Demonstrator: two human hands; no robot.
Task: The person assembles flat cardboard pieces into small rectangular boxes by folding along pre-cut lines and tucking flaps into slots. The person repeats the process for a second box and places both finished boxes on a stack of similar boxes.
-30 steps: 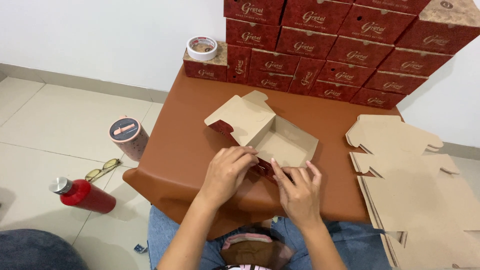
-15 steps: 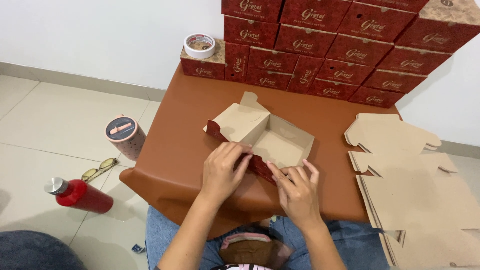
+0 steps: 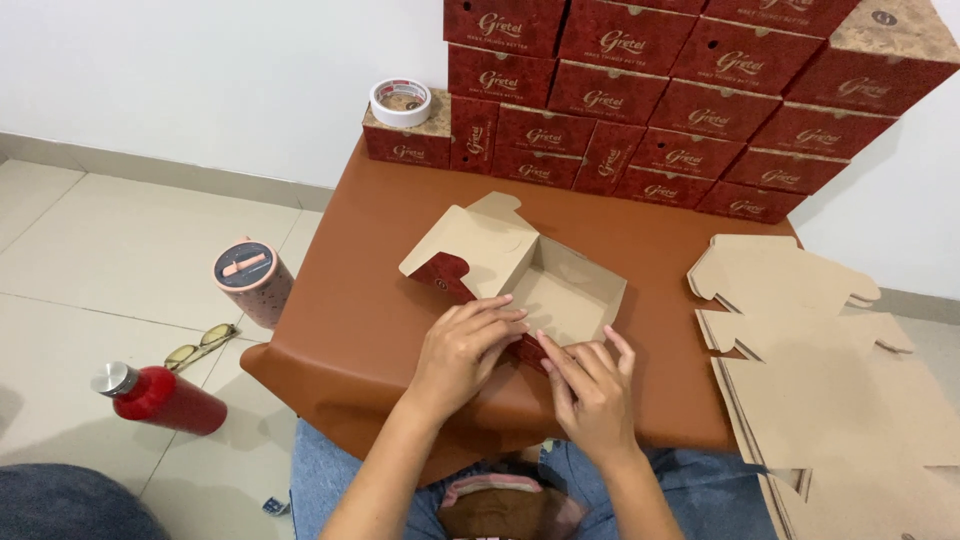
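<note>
— Both hands, where are they?
— Your left hand (image 3: pixel 462 345) and right hand (image 3: pixel 590 392) pinch the half-folded box's (image 3: pixel 540 275) near wall on the brown table (image 3: pixel 360 300). Uneven pressure could crease it.

Red printed boxes (image 3: pixel 690 90) are standing stacked in rows against the white wall, a roll of white tape (image 3: pixel 400 102) sitting on the leftmost one. Flat cardboard blanks (image 3: pixel 830 390) are lying piled at the brown table's (image 3: pixel 360 300) right edge. On the tiled floor (left side) a red bottle (image 3: pixel 160 397) is lying near eyeglasses (image 3: pixel 205 345) and a pink lidded cup (image 3: pixel 252 280).
</note>
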